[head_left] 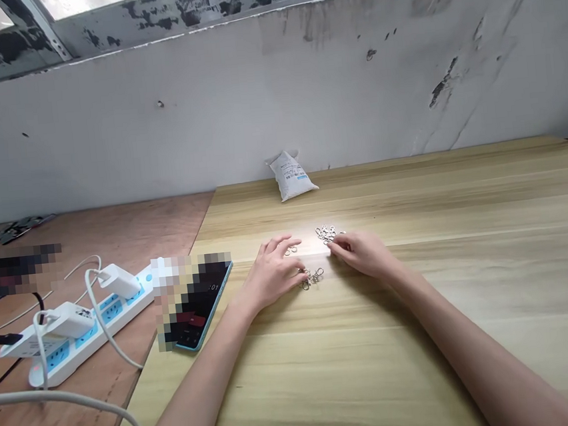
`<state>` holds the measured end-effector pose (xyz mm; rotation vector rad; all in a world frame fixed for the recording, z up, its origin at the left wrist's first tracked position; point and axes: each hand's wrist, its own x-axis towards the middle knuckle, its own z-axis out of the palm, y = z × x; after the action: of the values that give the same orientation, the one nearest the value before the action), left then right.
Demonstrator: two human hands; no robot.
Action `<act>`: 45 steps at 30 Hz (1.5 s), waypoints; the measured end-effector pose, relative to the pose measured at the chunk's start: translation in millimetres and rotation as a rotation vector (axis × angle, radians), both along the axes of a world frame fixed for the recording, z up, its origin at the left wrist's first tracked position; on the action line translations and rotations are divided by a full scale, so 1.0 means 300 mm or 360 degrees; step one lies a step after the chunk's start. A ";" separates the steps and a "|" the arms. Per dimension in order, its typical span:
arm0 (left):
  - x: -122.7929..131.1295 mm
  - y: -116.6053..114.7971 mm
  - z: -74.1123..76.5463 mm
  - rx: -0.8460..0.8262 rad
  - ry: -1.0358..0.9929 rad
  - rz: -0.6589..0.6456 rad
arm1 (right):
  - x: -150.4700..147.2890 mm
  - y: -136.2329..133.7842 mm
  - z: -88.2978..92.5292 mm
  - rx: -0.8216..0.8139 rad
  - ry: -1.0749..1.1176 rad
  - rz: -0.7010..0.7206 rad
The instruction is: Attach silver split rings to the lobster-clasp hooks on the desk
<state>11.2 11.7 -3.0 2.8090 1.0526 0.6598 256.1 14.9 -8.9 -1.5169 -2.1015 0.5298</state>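
Observation:
My left hand (276, 274) rests over the wooden table with its fingers apart. Its thumb is at the edge of a small group of silvery metal clasps (316, 275), and a few metal rings (292, 249) lie by its fingertips. Across from it, my right hand (363, 251) has its thumb and fingertips pinched together at the near edge of a larger pile of shiny lobster clasps (325, 233). What those fingers hold, if anything, is too small to tell.
A white labelled packet (292, 177) lies against the wall. To the left are a phone (205, 307) with a lit screen and, on a lower reddish board (98, 425), a white power strip (108, 317) with plugged-in chargers and loose cables.

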 end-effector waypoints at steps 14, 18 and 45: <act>0.023 0.049 -0.039 0.0083 -0.0008 0.0408 | -0.013 0.011 -0.018 0.0284 -0.0577 -0.0172; 0.034 0.043 -0.030 0.0086 -0.0012 0.0421 | -0.044 -0.007 -0.006 0.0309 -0.0685 -0.0159; 0.039 0.031 -0.039 -0.0127 -0.0323 0.0359 | -0.125 -0.038 -0.023 0.0351 0.0367 -0.0179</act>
<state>22.8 20.9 -14.6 2.5139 1.3323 0.8805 218.6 3.6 -15.9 -1.3689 -1.8221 0.3964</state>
